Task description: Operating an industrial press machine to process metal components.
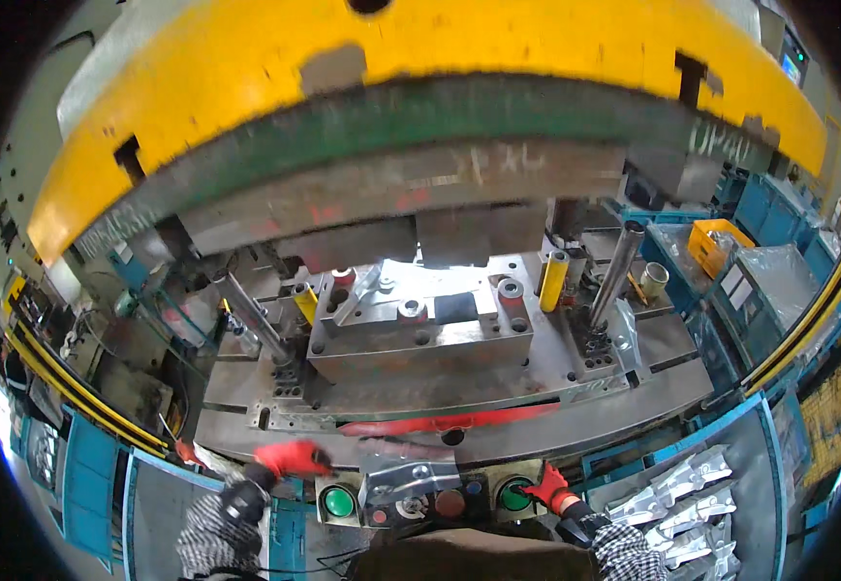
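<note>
My left hand (290,458), in a red glove, hovers just above and left of the left green push button (338,502); its fingers look stretched out and hold nothing. At the right green push button (514,495), my right hand (550,487) in a red glove has its fingers apart, one of them over the button's edge. Between the two buttons, a bent sheet-metal part (411,480) lies across the control box (484,484). Beyond stands the lower die (420,363), bearing a shiny metal piece (450,283). The upper die (362,242) hangs above and partly hides it.
Guide posts (616,276) and yellow cylinders (554,281) flank the die. A red bar (450,422) lies along the bed's front. Several formed metal parts (687,504) fill a blue-edged bin at the right. A yellow crate (716,247) sits farther back; the yellow press ram (440,48) spans the top.
</note>
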A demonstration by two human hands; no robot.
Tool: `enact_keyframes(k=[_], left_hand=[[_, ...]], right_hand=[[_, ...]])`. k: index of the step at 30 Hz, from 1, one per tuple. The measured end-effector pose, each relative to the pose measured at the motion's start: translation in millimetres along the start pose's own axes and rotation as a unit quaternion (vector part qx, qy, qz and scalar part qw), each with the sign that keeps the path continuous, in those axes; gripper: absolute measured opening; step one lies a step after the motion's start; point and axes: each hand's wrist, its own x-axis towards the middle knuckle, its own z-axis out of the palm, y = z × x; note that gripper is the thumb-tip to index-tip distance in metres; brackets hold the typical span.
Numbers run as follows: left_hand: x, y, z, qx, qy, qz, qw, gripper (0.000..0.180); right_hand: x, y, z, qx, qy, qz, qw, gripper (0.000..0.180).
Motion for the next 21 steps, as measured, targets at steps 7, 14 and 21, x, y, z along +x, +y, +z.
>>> enact_keyframes(k=[7,14,21], left_hand=[[112.1,272.1,-234.2,-0.041,0.159,0.279,0.946,0.070],[306.6,221.0,-294.8,0.295,0.008,0.094,0.951,0.126],[301.2,256.3,-284.1,0.238,0.062,0.112,0.963,0.117]], right_hand=[[-2.3,39.8,-0.6,0.137,0.009,-0.098,0.986,0.095],[-82.9,158.9,-54.4,0.390,0.037,0.064,0.918,0.071],[-69.0,261.4,-164.3,0.363,0.260,0.110,0.888,0.075]])
